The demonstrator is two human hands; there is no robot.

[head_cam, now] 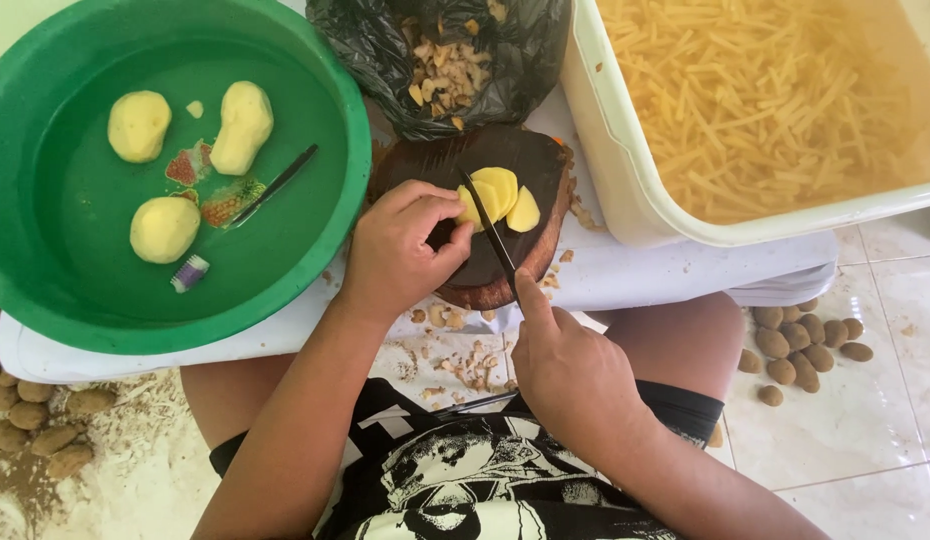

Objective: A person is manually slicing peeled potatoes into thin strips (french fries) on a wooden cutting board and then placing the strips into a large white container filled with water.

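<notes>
Yellow slices: peeled potato slices fanned on the dark round wooden cutting board, centre of the scene, board resting on a white tray.
Left hand: your left hand sits on the near-left part of the board, fingertips pressed together on the left edge of the slices, pinning them down.
Right hand: your right hand is near you, fist wrapped tight around the handle of a knife, forefinger stretched along the spine; the dark blade runs far-left across the board and meets the slices beside your left fingertips.
Green basin: big green basin of water at far left, three whole peeled potatoes in it plus a second, thin knife.
Black bag: black plastic bag of peelings just beyond the board.
White tub: white tub at far right, full of cut potato sticks.
Floor: unpeeled brown potatoes on the tiles at right, more at near left; peel scraps lie by the board's near edge.
</notes>
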